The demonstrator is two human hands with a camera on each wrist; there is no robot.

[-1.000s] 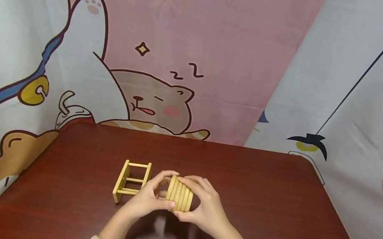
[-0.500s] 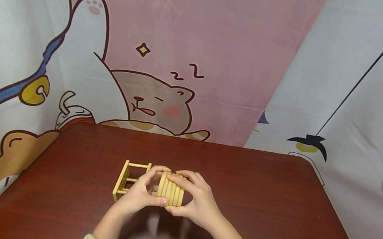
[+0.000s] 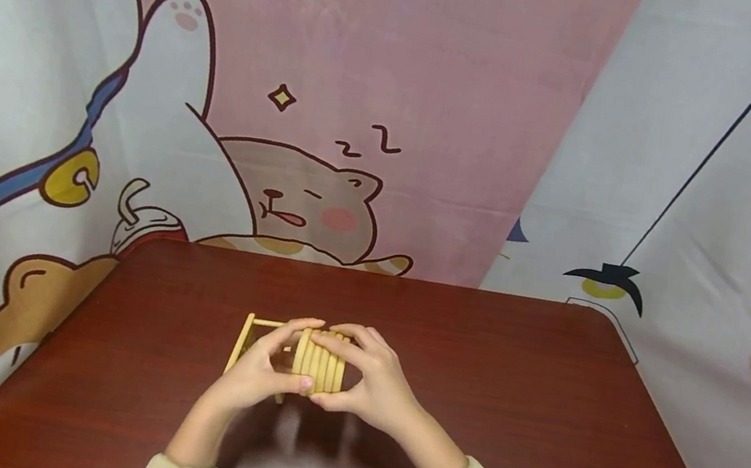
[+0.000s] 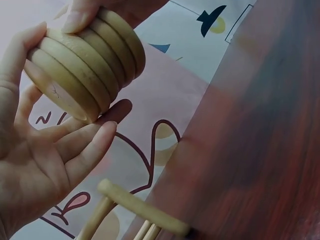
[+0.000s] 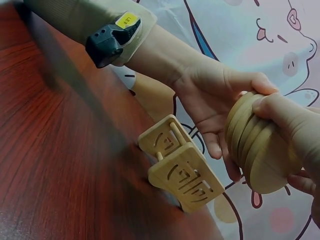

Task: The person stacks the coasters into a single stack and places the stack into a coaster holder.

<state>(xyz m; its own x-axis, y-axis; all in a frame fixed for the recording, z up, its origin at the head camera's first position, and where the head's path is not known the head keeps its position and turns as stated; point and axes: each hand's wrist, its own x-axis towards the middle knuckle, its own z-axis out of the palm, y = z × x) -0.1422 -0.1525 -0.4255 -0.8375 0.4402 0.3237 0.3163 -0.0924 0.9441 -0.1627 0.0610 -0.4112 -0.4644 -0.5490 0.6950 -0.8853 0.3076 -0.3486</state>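
Observation:
Both hands hold a stack of several round wooden coasters above the table, its discs standing on edge in the head view. My left hand grips the left end, thumb on the near rim and fingers at the far side. At the other end, my right hand clasps the rims between thumb and fingers. The left wrist view shows the coasters pressed together, with a small mark on the end face. A wooden coaster rack with cut-out side panels and dowel bars stands behind the left hand, which partly hides it in the head view.
The dark red-brown table extends around the hands. A cloth printed with cartoon animals hangs behind and at both sides. Small black devices are strapped at the cuffs, one being the left wrist camera.
Both hands have moved left and slightly away from me with the coaster stack, so the left hand now covers more of the rack. The grip looks the same.

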